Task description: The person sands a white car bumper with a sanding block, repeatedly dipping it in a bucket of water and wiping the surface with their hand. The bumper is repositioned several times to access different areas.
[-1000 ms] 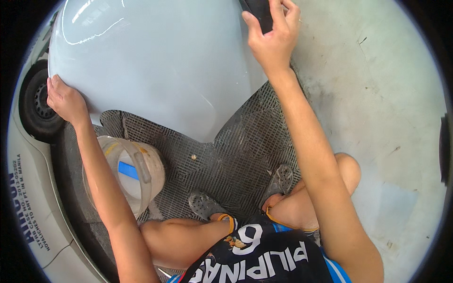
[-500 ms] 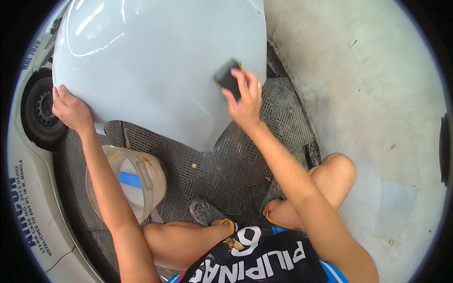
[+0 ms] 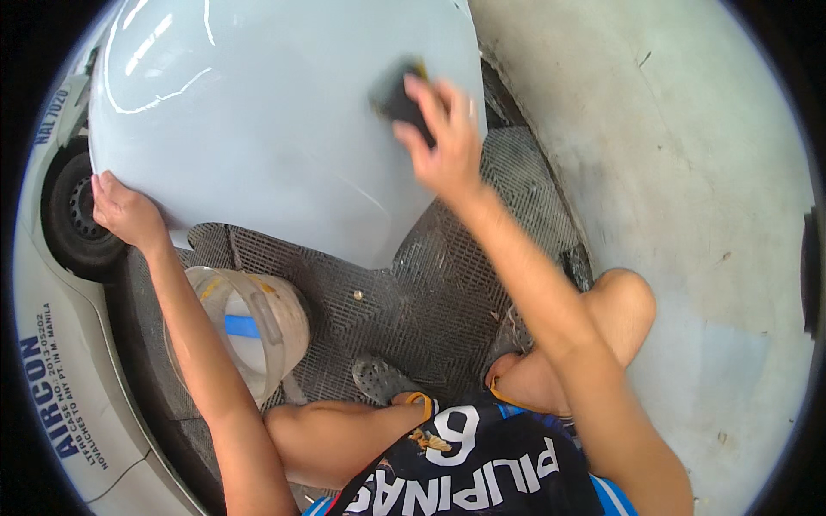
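Observation:
A glossy white car body panel stretches across the upper middle, its curved surface catching bright light reflections. My left hand has its fingers curled over the panel's lower left edge. Near the panel's right side my right hand grips a dark sanding block with a yellowish edge, laid against the surface. Motion blurs the block and the fingertips, so its underside cannot be made out. A faint pale scratch-like line runs along the panel below it.
A translucent bucket holding a blue strip stands under my left forearm. Left of it is a white vehicle with a black wheel. A large pale, stained panel curves along the right. Dark textured matting covers the floor.
My right hand and the sanding block have moved up and slightly left across the panel. My left hand keeps its hold, and the view has shifted slightly.

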`<state>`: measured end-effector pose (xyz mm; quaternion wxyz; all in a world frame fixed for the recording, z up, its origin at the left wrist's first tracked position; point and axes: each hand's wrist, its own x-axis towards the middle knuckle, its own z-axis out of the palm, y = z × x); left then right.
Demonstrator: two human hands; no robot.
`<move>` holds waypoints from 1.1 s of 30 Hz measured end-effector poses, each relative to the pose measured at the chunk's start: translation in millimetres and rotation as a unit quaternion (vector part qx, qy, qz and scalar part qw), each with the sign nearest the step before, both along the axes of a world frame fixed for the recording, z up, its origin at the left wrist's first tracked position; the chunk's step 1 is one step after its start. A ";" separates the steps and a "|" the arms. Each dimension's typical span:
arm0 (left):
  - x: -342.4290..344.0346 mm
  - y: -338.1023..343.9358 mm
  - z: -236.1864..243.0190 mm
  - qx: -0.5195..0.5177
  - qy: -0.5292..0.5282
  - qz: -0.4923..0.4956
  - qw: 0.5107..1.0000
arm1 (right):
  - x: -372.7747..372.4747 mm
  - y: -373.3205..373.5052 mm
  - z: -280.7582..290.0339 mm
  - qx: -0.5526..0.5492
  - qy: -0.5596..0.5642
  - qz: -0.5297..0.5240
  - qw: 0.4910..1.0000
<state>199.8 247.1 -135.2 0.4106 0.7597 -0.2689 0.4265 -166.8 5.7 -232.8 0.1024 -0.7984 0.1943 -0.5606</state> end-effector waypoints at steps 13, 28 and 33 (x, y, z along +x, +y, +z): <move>-21.3 -2.4 3.0 -0.015 0.027 -0.017 0.999 | 12.9 -31.8 72.1 -0.093 -0.015 -0.016 0.995; -28.2 -3.4 2.0 -0.005 0.011 -0.017 1.000 | 20.9 -23.6 54.2 -0.040 -0.029 -0.050 0.998; -21.7 -2.0 1.7 -0.003 -0.008 -0.019 1.000 | -12.6 8.2 -51.3 0.067 -0.026 -0.014 0.997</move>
